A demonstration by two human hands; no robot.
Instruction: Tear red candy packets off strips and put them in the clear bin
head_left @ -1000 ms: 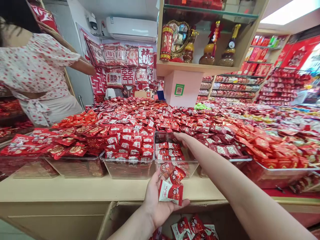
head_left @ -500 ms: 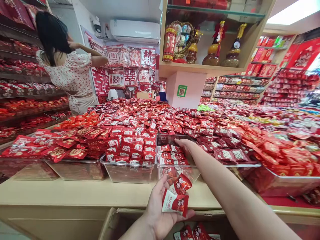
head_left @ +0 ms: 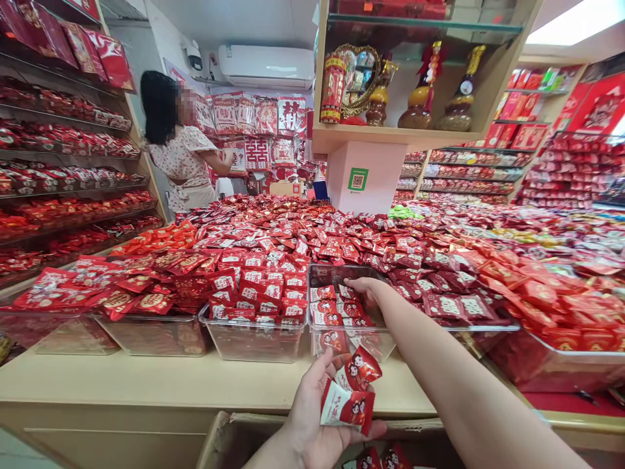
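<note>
Palm up in front of the counter, my left hand holds a few small red-and-white candy packets printed with cartoon figures. My right hand reaches into a clear plastic bin. Its fingers are at the upper packets in there; whether they grip one is hard to make out. Matching packets stand in rows in the left and middle of that bin. Below my left hand, an open cardboard box contains more of these packets.
Clear bins heaped with red packets line the counter. A display cabinet overhangs its middle. Another person stands behind at the left, near stocked shelves.
The other person has turned and lowered an arm, and appears further right. The view has shifted slightly. My hands keep nearly the same positions, the left still holding packets.
</note>
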